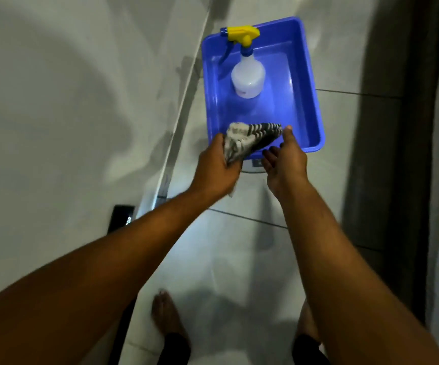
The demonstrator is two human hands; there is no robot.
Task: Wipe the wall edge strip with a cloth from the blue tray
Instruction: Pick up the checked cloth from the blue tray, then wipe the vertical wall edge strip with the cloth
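A blue tray sits on the tiled floor beside the wall. Over its near rim I hold a black-and-white patterned cloth. My left hand is closed around the cloth's bunched left end. My right hand pinches the cloth's right tip with its thumb, while the other fingers are spread. The metal wall edge strip runs along the foot of the wall, just left of the tray.
A white spray bottle with a yellow and blue trigger stands in the tray's far part. A dark wall socket is low on the left wall. Dark wooden furniture stands at the right. My bare feet rest on the floor tiles.
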